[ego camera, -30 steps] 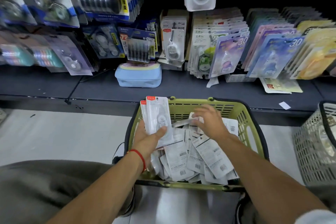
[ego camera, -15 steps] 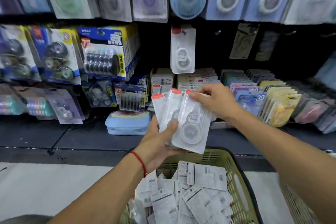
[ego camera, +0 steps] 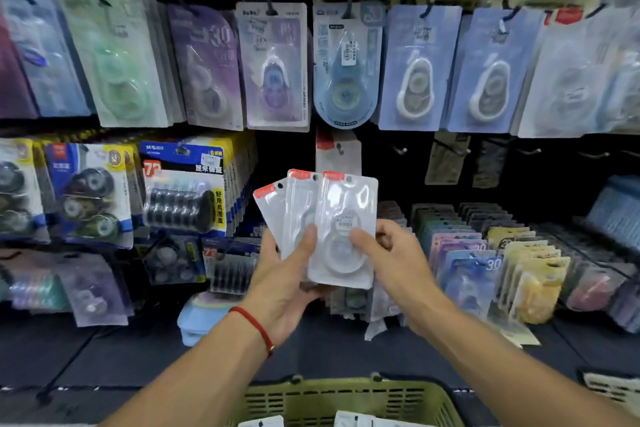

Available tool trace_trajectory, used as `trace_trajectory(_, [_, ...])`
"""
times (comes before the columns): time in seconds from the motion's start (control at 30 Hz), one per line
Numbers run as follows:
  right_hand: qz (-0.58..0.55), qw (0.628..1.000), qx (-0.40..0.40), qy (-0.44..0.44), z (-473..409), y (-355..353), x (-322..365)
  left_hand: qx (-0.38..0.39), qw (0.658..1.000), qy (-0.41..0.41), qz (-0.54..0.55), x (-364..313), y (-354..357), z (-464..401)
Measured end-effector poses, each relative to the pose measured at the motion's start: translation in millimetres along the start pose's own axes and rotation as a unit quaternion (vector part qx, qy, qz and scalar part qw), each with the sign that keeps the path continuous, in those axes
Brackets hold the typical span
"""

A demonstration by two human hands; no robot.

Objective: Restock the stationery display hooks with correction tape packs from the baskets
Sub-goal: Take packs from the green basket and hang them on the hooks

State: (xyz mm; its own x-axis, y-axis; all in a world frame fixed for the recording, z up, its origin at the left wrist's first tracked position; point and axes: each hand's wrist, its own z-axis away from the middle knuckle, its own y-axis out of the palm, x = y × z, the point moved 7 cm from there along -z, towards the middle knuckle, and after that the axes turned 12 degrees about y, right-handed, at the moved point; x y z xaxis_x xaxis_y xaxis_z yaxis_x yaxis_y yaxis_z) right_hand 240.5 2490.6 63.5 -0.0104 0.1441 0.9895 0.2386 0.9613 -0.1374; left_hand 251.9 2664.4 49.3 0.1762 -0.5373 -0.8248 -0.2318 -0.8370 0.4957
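Note:
My left hand (ego camera: 287, 279) holds a fan of three clear correction tape packs (ego camera: 311, 215) with red tops, thumb across their fronts. My right hand (ego camera: 393, 255) pinches the lower right side of the front pack (ego camera: 346, 204). The packs are raised in front of the display wall, just below a matching white pack (ego camera: 337, 152) hanging on a hook. Bare hooks (ego camera: 400, 150) stick out to its right. The green basket (ego camera: 346, 395) sits below my arms, with a few more packs (ego camera: 353, 421) showing at the bottom edge.
Rows of hanging correction tape packs (ego camera: 273, 66) fill the wall above. Blue-and-yellow multipacks (ego camera: 183, 187) hang at the left, pastel packs (ego camera: 485, 270) stand in racks at the right. A light blue pouch (ego camera: 195, 319) lies on the dark shelf. A grey basket's rim (ego camera: 613, 388) shows at the lower right.
My view has tilted up from the basket to the display wall. Both hands have risen with the packs, and my right hand has shifted from the top of the front pack to its lower side.

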Motion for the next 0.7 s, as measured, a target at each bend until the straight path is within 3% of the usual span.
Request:
trace_trajectory(0.17, [0.000, 0.997, -0.020, -0.068, -23.1, -0.7, 28.0, -0.081, 0.985, 0.095, -0.119, -25.0, -28.7, -13.4])
trace_trajectory(0.33, [-0.011, 0.997, -0.052, -0.063, -40.4, 2.8, 40.5, -0.111, 0.974, 0.141, -0.136, -36.9, -39.5, -16.6])
trace_trajectory(0.47, [0.032, 0.990, -0.118, -0.069, -45.0, -4.9, 43.0, -0.114, 0.975, 0.138, -0.133, -40.7, -42.4, -16.9])
trace_trajectory(0.6, [0.235, 0.961, -0.144, -0.016, -45.2, -1.1, 26.1, -0.116, 0.975, 0.130, -0.138, -39.9, -42.8, -15.3])
trace_trajectory(0.67, [0.230, 0.964, -0.128, -0.037, -38.5, 3.4, 22.9, -0.113, 0.978, 0.127, -0.122, -38.0, -37.5, -13.3])
trace_trajectory(0.7, [0.199, 0.975, -0.084, -0.044, -35.1, 10.0, 21.4, -0.110, 0.980, 0.120, -0.112, -36.0, -34.6, -12.1])
